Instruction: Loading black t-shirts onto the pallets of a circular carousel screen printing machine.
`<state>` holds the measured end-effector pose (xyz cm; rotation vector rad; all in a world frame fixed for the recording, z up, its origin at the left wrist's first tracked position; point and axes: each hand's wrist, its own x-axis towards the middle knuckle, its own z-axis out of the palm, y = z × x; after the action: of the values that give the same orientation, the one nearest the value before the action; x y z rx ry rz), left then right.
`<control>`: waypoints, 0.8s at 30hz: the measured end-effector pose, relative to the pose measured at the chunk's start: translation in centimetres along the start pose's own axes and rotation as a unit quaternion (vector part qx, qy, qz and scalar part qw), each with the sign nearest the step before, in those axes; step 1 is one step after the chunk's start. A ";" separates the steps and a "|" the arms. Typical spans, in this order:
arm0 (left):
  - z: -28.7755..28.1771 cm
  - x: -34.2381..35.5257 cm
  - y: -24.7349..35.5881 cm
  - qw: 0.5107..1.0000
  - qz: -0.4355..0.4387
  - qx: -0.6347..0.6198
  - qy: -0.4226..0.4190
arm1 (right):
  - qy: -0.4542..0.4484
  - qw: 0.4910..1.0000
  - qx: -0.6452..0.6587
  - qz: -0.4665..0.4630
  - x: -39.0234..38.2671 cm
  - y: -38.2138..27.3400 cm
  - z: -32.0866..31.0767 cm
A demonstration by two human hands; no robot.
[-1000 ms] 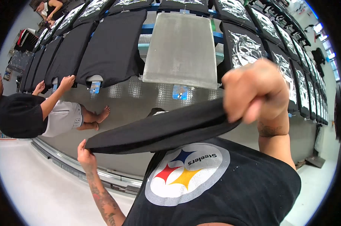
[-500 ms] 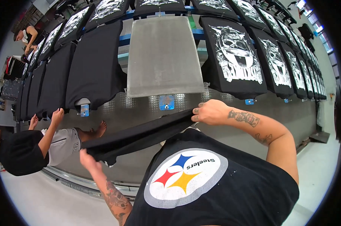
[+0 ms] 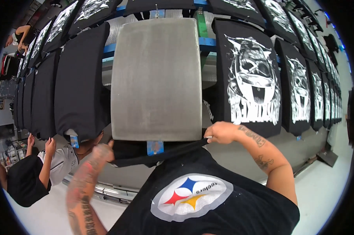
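A black T-shirt (image 3: pixel 177 151) is stretched between my two hands at the near end of a bare grey platen (image 3: pixel 157 82). Its open hem spreads across beneath the platen's near edge, around the blue bracket (image 3: pixel 155 147). My left hand (image 3: pixel 103 152) is closed on the shirt by the platen's near left corner, slightly smeared by motion. At the near right corner, my right hand (image 3: pixel 224 132) grips the other side of the cloth, thumb and fingers pinched together. Whether the fabric touches the platen, I cannot tell.
On the right, a platen carries a black shirt with a white print (image 3: pixel 255 82), and several more follow. Plain black shirts (image 3: pixel 81 78) cover platens on the left. A co-worker (image 3: pixel 26 176) handles a shirt at lower left; another person (image 3: pixel 20 38) stands far left.
Both hands have brought the shirt from in front of my body up to the platen's near end, the left moving right and up. The platen now appears nearer and larger.
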<state>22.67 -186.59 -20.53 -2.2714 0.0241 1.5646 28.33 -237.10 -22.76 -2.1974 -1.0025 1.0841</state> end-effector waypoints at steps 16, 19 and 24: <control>-47.3 24.3 -14.1 0.709 0.074 -0.417 0.564 | 0.429 0.850 0.301 0.058 21.9 24.2 -36.3; -48.6 25.6 -14.3 0.782 0.041 -0.263 0.564 | 0.452 0.885 0.083 0.071 23.0 24.9 -37.5; -52.0 27.4 -13.8 0.677 0.040 -0.464 0.570 | 0.483 0.863 -0.052 0.137 24.2 24.8 -39.7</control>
<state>82.90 -184.91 -25.23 -3.6609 -0.4283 -0.2769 80.71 -237.26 -28.43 -2.5315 -0.2910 -0.0843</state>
